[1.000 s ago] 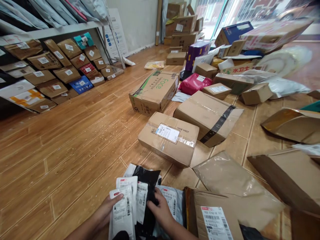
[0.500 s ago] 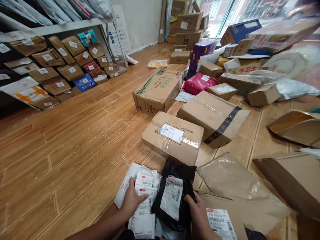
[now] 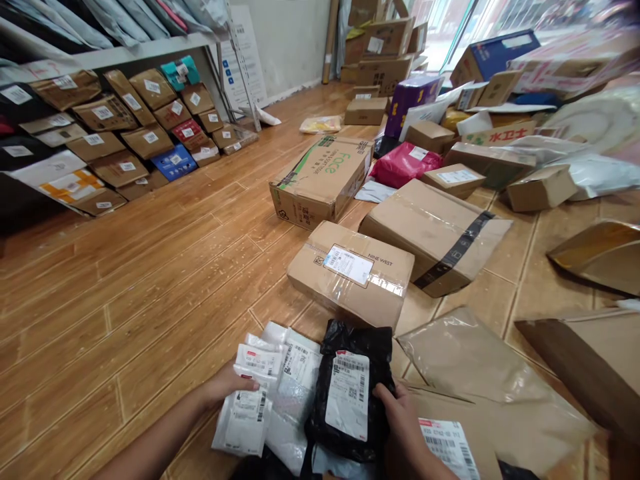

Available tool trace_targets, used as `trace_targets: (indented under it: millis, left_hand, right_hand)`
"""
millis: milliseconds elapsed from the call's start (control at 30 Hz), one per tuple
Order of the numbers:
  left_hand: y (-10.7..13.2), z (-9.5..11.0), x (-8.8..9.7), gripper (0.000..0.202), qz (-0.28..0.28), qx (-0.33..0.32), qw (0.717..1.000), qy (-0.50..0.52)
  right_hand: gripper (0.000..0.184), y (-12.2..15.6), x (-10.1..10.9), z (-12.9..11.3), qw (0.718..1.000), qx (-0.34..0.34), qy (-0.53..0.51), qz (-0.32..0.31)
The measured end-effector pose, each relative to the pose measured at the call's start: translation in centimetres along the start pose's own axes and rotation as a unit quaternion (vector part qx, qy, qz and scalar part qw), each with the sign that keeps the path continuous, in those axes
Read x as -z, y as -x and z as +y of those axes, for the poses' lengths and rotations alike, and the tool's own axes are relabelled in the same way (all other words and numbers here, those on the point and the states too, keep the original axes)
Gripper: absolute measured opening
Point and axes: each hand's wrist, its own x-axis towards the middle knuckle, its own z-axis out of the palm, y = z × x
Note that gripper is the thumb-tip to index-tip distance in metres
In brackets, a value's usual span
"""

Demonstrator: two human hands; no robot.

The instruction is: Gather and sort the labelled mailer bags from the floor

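My left hand (image 3: 227, 383) is closed on a few small white labelled mailer bags (image 3: 246, 407), thumb on top and fingers beneath. Right beside them lies a white bubble mailer (image 3: 294, 380) with a barcode label; whether my hand touches it I cannot tell. A black plastic parcel (image 3: 370, 347) with a white shipping label sits to its right, gripped at its right edge by my right hand (image 3: 397, 413), thumb on top. Under the black parcel a pale grey bag (image 3: 340, 467) partly shows.
Ahead lies a NINE WEST carton (image 3: 350, 307), with a black-taped carton (image 3: 425, 213) and a Face tissue carton (image 3: 320, 180) behind. A large brown parcel (image 3: 480, 360) is at right. Labelled parcels (image 3: 120, 170) line a shelf at left; more packages pile up toward the window.
My left hand has moved left with the small white mailers, uncovering the bubble mailer beside the black parcel. My right hand stays on the black parcel. The view has shifted slightly.
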Motion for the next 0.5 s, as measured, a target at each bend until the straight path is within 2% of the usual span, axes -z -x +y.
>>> trace_targets:
  millis: [133, 200, 300, 367, 433, 500]
  left_hand:
    - [-1.7, -1.5, -1.5, 0.068, 0.015, -0.015, 1.000, -0.015]
    - [-1.9, -1.8, -1.7, 0.064, 0.007, -0.011, 1.000, -0.015]
    - [-1.5, -1.6, -1.1, 0.061, -0.013, -0.006, 1.000, -0.005]
    - [-1.0, -1.3, -0.6, 0.065, -0.008, -0.012, 1.000, 0.010]
    - [-0.5, -0.8, -0.1, 0.070, 0.014, -0.022, 0.999, 0.046]
    - [0.2, -0.2, 0.3, 0.069, 0.013, -0.015, 0.994, 0.104]
  right_hand:
    - [0.026, -0.5, -0.2, 0.7, 1.000, -0.019, -0.008, -0.009]
    - [0.027, -0.6, 0.0, 0.9, 1.000, -0.017, -0.009, -0.008]
    - [0.028, -0.4, 0.5, 1.4, 1.000, -0.017, -0.006, -0.017]
    - [0.031, 0.0, 0.8, 1.9, 0.999, -0.034, -0.001, -0.033]
    - [0.034, 0.5, 0.9, 2.7, 0.996, -0.061, -0.004, -0.060]
    - [0.038, 0.9, 0.5, 3.8, 0.994, -0.063, -0.010, -0.085]
